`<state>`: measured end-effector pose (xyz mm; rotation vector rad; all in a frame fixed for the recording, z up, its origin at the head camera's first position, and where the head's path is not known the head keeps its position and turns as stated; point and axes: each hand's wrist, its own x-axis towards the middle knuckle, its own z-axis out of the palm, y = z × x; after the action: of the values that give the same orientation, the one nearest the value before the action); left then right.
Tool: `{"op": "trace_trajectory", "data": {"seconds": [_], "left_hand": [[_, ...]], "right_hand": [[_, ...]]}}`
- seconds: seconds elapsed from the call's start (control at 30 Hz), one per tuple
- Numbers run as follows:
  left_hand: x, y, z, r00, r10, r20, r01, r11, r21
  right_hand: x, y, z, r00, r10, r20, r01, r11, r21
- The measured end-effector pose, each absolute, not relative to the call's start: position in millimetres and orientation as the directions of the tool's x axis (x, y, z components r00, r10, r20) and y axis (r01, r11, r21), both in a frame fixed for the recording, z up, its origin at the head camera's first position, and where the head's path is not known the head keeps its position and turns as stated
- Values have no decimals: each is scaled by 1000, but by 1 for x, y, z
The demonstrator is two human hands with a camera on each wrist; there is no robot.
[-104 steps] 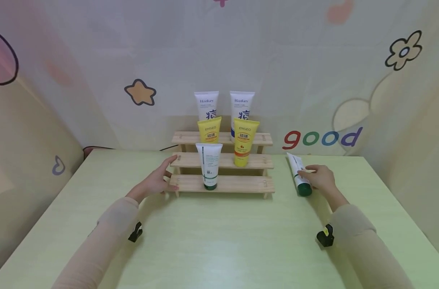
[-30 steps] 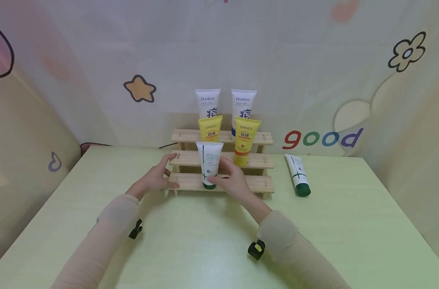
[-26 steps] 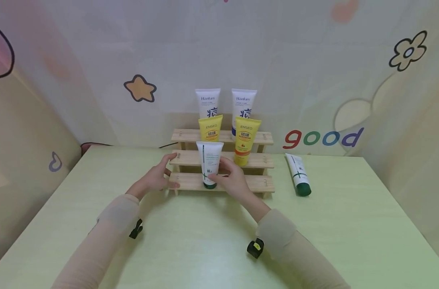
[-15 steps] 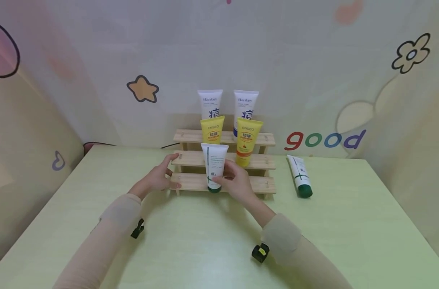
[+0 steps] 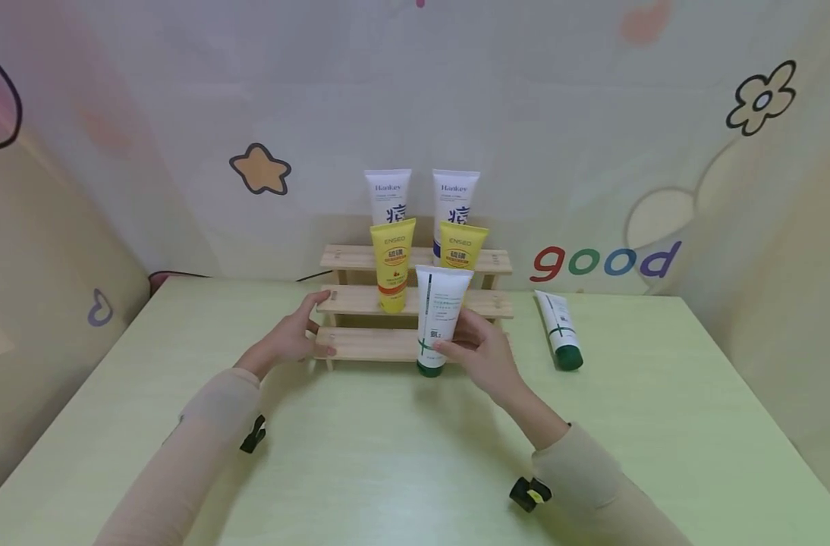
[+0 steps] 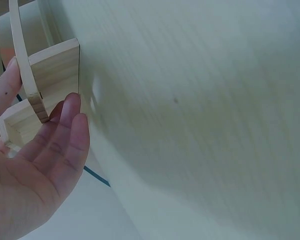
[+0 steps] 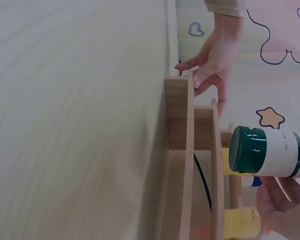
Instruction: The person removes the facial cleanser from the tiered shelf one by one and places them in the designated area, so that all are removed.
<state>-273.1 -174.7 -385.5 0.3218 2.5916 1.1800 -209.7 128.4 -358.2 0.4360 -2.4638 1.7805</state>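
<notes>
My right hand (image 5: 488, 356) grips a white squeeze tube (image 5: 442, 307) with a green cap, held upright in front of the lowest tier of a three-tier wooden display rack (image 5: 360, 343). In the right wrist view the tube's green cap (image 7: 247, 150) juts out past the fingers. At the rack's left end, my left hand (image 5: 288, 337) holds the boards; the left wrist view has its thumb and fingers on either side of a board end (image 6: 37, 107). Two yellow tubes (image 5: 392, 265) stand on the middle tier and two white Hankey tubes (image 5: 388, 196) on the top one.
Another white tube (image 5: 558, 330) with a green cap lies on the pale green table (image 5: 360, 470), right of the rack. A printed curtain (image 5: 565, 152) hangs behind the table. Each wrist carries a small black camera mount (image 5: 529, 494).
My right hand has left the lying tube, taken the white tube off the lowest tier, and brought it rightward and toward me. The left hand has stayed at the rack's end.
</notes>
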Motion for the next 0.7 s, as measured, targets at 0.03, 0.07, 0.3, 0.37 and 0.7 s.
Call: {"op": "trace_trajectory", "data": {"seconds": [0.03,0.07,0.3,0.37,0.7], "left_hand": [[-273,-175,-386,-937,313,-153,90,642,761],[-273,-175,-386,-937,314,-151,92,641,762],[-274,-175,-386,-937,314,-154,91,645,759],[-274,-175,-386,-937,313,-153,92,647,757],[-274,-175,-387,-937,319,-144,103,645,757]], "right_hand": [[-208,132,-357,-958,-181,224,-270,290,-918],[-206,136,-355,-960,-172,221,-264,292,-919],[-194,167,-347,-967,-139,215,-250,332,-910],[-191,176,-346,-965,-133,225,-258,345,-902],[-177,216,-345,-958,-100,269,-286,410,-866]]}}
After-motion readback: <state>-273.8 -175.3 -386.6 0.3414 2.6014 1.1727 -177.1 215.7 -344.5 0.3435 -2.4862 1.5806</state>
